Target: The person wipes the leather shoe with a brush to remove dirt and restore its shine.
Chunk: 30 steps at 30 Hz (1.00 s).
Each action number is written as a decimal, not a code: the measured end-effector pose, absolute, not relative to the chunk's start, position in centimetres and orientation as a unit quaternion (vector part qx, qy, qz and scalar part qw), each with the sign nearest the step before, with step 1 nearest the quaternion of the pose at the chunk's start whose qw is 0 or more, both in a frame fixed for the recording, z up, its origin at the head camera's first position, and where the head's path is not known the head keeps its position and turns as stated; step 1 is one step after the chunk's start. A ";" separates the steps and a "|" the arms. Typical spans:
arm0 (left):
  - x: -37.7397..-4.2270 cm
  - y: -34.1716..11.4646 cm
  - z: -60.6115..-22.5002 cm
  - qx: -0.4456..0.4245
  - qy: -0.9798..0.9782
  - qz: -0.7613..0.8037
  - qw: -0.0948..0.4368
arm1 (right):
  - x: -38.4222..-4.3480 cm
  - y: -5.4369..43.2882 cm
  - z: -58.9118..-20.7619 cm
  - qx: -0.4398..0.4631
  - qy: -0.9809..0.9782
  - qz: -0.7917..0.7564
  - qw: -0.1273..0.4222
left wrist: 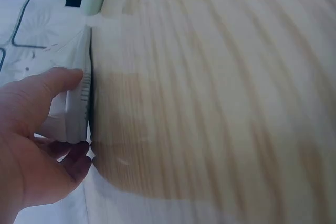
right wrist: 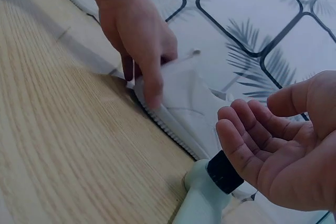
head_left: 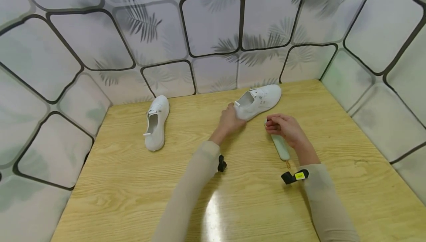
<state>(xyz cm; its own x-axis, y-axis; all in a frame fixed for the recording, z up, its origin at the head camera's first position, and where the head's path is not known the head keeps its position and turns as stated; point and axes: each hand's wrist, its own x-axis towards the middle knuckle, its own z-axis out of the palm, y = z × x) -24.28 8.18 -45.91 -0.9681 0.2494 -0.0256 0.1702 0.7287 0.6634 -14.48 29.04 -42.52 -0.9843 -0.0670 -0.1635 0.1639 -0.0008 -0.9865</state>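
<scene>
Green brush (head_left: 281,149), on the table (head_left: 110,197) beneath your right hand (head_left: 289,128), whose loosely curved fingers grasp nothing. Lone shoe (head_left: 159,125), apart at left, likely for room. Your left hand (head_left: 230,121), clasping the heel of the farther shoe (head_left: 263,99), beyond the brush, presumably to steady it.

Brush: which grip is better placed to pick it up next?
Probably the right grip: it looks empty and is close to the brush, while the left grip holds a shoe by the heel.
</scene>
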 end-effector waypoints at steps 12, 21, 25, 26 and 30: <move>-23.7 2.4 -45.9 0.142 0.912 0.376 0.088 | -14.9 29.2 -42.8 0.023 0.696 -0.714 0.081; -22.5 -2.7 -45.4 0.150 0.908 0.369 0.125 | -15.4 29.8 -42.2 0.014 0.778 -0.625 0.067; -21.6 -5.4 -45.1 0.150 0.914 0.354 0.127 | -15.7 30.3 -41.9 0.017 0.817 -0.573 0.060; -21.4 -6.0 -45.0 0.150 0.917 0.348 0.127 | -15.8 30.5 -41.9 0.018 0.825 -0.562 0.059; -20.3 -8.3 -44.7 0.154 0.924 0.328 0.126 | -16.1 30.7 -41.9 0.019 0.849 -0.525 0.058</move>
